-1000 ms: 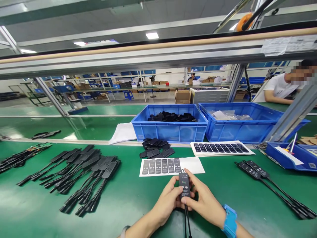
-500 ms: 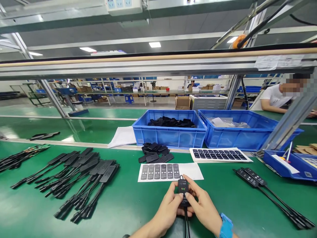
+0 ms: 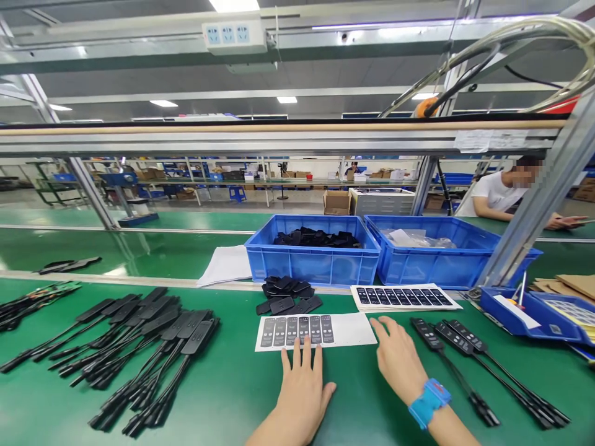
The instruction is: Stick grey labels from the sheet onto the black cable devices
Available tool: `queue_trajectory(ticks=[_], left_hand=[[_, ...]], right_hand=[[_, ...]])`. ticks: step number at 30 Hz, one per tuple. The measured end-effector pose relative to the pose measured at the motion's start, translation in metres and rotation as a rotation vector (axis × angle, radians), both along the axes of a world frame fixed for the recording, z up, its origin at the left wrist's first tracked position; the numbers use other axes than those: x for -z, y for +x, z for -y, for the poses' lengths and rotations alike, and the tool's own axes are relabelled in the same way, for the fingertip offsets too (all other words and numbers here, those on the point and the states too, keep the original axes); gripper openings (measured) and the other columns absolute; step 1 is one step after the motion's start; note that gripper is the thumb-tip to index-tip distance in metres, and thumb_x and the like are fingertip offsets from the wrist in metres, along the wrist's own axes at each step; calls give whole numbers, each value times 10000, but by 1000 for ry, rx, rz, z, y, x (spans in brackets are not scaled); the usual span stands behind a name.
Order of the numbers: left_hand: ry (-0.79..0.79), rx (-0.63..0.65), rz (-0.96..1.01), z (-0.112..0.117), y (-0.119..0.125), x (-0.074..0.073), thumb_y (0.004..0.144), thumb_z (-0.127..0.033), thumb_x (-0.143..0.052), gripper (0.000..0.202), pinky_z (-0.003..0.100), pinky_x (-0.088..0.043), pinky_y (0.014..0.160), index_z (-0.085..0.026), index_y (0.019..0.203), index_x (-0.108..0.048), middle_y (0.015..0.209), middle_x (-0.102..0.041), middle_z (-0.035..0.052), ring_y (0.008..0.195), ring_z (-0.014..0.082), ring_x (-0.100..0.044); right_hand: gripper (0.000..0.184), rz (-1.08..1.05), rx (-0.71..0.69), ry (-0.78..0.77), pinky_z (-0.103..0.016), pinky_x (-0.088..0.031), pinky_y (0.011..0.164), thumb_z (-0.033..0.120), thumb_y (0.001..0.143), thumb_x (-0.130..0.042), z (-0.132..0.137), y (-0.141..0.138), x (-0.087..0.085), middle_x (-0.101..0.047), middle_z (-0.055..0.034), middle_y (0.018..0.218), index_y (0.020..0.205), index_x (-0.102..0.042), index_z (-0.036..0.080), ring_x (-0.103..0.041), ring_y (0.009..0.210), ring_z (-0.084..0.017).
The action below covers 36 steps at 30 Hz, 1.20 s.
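My left hand (image 3: 303,387) lies palm down with fingers spread, its fingertips on the lower edge of a white label sheet (image 3: 353,329) bearing several grey labels. Beside that sheet's right end is my right hand (image 3: 398,359), a blue band on its wrist; its fingers are loosely bent and apart, with nothing visible in them. To its right, a labelled black cable module (image 3: 427,335) rests on the green bench, alongside two more labelled modules (image 3: 455,339). A pile of black covers (image 3: 286,296) sits just behind the sheet.
Many unlabelled black cable modules (image 3: 179,325) are spread on the left. Behind stand a blue bin of black parts (image 3: 311,263) and a blue bin with plastic bags (image 3: 418,266). A stack of label sheets (image 3: 404,297) lies before them. A person (image 3: 499,192) sits beyond the right post.
The module held in both hands now lies on the bench at right, left of the other two. My left hand has moved to the label sheet; my right hand is empty near its end.
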<state>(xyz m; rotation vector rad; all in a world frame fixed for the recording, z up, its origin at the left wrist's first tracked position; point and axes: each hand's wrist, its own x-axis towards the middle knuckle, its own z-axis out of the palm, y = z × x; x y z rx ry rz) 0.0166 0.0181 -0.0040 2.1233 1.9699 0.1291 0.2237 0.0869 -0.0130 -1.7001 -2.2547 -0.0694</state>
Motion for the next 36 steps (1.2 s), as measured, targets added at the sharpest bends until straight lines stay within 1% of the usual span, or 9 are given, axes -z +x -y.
queue_trajectory(ticks=[4,10,13,18,21,24,30,33,36], left_hand=[[-31,-7,-23,1,5,0,837,-261,-551,676,667,-186,1085,-74,1444,-319,1516,-214,239,1395,446,-167],[-23,-23,16,-3,2,0,817,-291,-566,698,663,-205,1076,6,1412,-353,1475,-278,297,1367,477,-235],[-20,-22,50,-4,2,3,791,-314,-604,717,681,-206,1061,44,1378,-399,1447,-312,328,1351,501,-254],[85,-31,160,-2,1,8,711,-336,-708,744,700,-254,1011,32,1321,-495,1385,-403,361,1283,547,-337],[186,-46,166,-12,-14,0,697,-417,-730,672,549,-397,974,-95,1268,-581,1268,-565,252,1159,439,-509],[266,-232,74,-31,-54,-18,789,-288,-645,489,379,-451,891,-177,1258,-561,1144,-605,142,1047,296,-564],[338,-839,-122,-37,-151,-35,880,-69,-315,340,511,-392,856,-33,1094,-577,1116,-506,261,1091,390,-481],[299,-960,-106,-28,-173,-30,875,-62,-280,346,510,-420,753,-9,1064,-565,1103,-484,287,1046,419,-495],[262,-950,-46,-26,-178,-30,834,-75,-386,301,489,-431,713,13,1083,-531,1129,-461,324,1048,447,-496]], right_hand=[[415,-275,-258,-176,-358,-463,904,44,829,-410,-13,-36,-2,-605,-117,1076,1160,-630,167,-580,1021,-239],[233,-390,-276,-141,-349,-469,863,152,819,-531,-47,-75,9,-616,-106,936,994,-684,139,-603,914,-232],[139,-491,-284,-103,-326,-487,796,245,827,-548,-49,-73,13,-616,-70,857,826,-670,178,-609,833,-211],[379,-703,-242,-19,-329,-497,692,505,890,-426,-32,-48,2,-624,-75,832,776,-613,195,-595,760,-214],[369,-984,-138,-13,-318,-494,657,560,828,-516,-18,-31,-2,-625,-53,801,821,-609,203,-583,722,-215],[340,-1110,-89,-84,-304,-481,641,565,788,-577,-6,-20,5,-594,-22,753,821,-601,227,-565,680,-207],[332,-1072,-153,-223,-283,-444,601,586,821,-532,11,-27,15,-543,-11,741,813,-561,255,-530,671,-199],[311,-1120,-165,-220,-273,-423,575,559,834,-533,19,-36,10,-522,-2,721,785,-551,252,-500,648,-185],[308,-1114,-206,-229,-268,-406,545,548,834,-541,21,-40,7,-508,1,710,772,-548,247,-481,621,-176]])
